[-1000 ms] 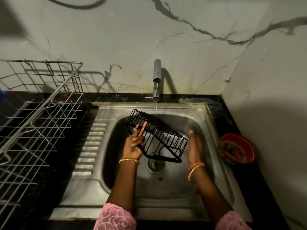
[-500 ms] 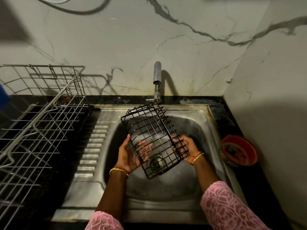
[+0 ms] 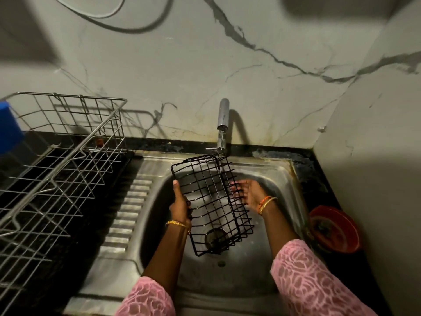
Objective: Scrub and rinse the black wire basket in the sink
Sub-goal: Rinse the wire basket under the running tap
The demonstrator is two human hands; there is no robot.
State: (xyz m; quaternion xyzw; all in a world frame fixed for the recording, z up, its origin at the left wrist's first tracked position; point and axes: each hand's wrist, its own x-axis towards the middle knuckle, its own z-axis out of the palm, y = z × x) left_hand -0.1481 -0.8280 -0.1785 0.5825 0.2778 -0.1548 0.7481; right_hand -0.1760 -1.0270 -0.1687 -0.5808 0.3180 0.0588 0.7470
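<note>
The black wire basket (image 3: 211, 201) hangs tilted over the steel sink (image 3: 227, 281), its far end under the tap (image 3: 222, 117). A thin stream of water falls from the tap onto the basket's upper wires. My left hand (image 3: 180, 206) grips the basket's left rim, thumb up along the wire. On the right side, my right hand (image 3: 247, 193) lies against the basket wall with its fingers spread among the wires. The drain (image 3: 215, 238) shows through the basket's lower end.
A large steel dish rack (image 3: 57, 169) stands on the black counter to the left, with a blue object (image 3: 8, 126) at its far left edge. A red bowl (image 3: 335, 229) sits on the counter right of the sink. Marble walls close in behind and on the right.
The basket has turned from lying sideways to a long, tilted pose with its open grid facing me. My left hand moved from the inside onto the left rim; the right hand stays at the right wall.
</note>
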